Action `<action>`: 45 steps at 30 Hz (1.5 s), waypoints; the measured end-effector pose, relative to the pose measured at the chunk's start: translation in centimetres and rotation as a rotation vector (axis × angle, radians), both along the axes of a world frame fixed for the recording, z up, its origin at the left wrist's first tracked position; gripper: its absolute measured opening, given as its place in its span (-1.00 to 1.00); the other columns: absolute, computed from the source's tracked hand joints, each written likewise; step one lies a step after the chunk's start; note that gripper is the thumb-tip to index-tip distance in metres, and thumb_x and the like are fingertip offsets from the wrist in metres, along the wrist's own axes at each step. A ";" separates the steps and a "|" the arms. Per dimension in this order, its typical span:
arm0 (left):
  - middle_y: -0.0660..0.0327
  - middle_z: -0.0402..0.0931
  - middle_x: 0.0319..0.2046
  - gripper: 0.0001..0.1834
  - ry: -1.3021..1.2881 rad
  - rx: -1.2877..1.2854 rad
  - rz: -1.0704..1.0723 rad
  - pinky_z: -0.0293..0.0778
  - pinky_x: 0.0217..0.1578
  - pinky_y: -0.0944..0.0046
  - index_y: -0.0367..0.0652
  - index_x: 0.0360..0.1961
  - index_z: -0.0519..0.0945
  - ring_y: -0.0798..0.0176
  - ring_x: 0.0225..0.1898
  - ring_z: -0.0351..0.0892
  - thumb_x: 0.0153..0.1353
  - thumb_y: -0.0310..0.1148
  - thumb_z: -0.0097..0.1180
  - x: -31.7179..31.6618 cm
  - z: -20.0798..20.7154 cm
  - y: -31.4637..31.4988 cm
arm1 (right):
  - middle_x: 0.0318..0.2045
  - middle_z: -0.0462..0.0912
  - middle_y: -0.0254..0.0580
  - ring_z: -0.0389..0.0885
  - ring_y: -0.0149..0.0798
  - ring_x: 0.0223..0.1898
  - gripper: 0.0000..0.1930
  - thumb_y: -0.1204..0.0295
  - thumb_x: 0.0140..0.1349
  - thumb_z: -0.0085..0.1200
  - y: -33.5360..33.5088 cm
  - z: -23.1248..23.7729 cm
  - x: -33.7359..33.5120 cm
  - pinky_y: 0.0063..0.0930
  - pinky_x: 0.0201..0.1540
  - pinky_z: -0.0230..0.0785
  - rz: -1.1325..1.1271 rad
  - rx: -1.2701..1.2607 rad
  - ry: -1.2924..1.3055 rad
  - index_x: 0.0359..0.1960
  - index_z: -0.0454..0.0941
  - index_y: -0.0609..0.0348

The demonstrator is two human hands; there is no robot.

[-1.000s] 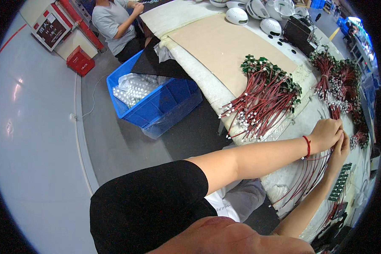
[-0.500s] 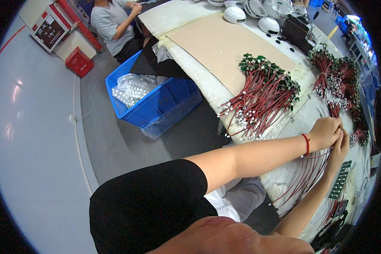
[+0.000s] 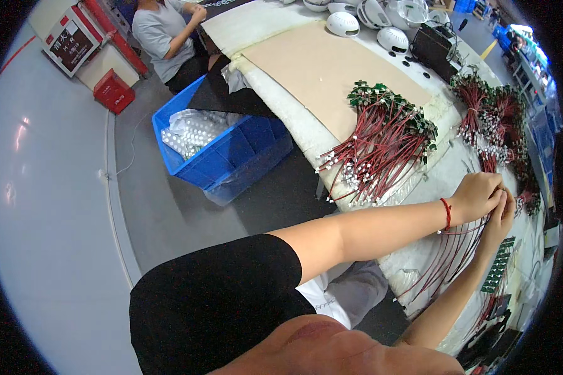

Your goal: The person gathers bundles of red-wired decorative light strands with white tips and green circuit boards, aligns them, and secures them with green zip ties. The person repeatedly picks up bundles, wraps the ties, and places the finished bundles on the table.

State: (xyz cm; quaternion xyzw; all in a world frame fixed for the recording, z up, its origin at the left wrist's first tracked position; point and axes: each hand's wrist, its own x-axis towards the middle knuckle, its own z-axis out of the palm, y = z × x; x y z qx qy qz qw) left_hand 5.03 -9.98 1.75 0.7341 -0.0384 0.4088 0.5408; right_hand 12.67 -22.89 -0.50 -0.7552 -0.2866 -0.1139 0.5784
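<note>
My left hand [image 3: 477, 195], with a red cord bracelet at its wrist, is closed on a bundle of thin wires at the right side of the table. My right hand [image 3: 502, 215] is closed on the same bundle, its fingertips against the left hand's. Red and dark wires [image 3: 455, 255] trail from beneath my hands toward the near table edge. Beyond my fingers, the red part of the bundle [image 3: 488, 162] ends in white connectors. What the fingertips do is hidden by the hands.
A pile of red-wired green circuit boards [image 3: 391, 134] lies left of my hands. Tied wire bundles [image 3: 472, 103] lie beyond, and a green board panel [image 3: 498, 265] is at the right. White domed housings [image 3: 343, 24] stand far back. A blue bin [image 3: 231, 156] holds bubble wrap. Another person [image 3: 164, 34] sits far left.
The view has shifted slightly, so the surroundings appear a little to the left. Both hands stay together on the wires, with almost no visible change of grip.
</note>
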 end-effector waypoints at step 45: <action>0.08 0.54 -0.48 -0.91 -0.127 0.108 0.077 0.47 -0.41 0.07 -0.17 -0.44 0.53 -0.01 -0.44 0.56 0.02 -0.39 0.07 -1.3 1.5 0.5 | -0.20 0.56 -0.14 0.52 -0.39 -0.16 -0.79 0.45 0.32 -0.07 1.8 2.6 -4.0 -0.53 -0.10 0.39 -0.145 0.042 -0.141 -0.10 0.43 0.33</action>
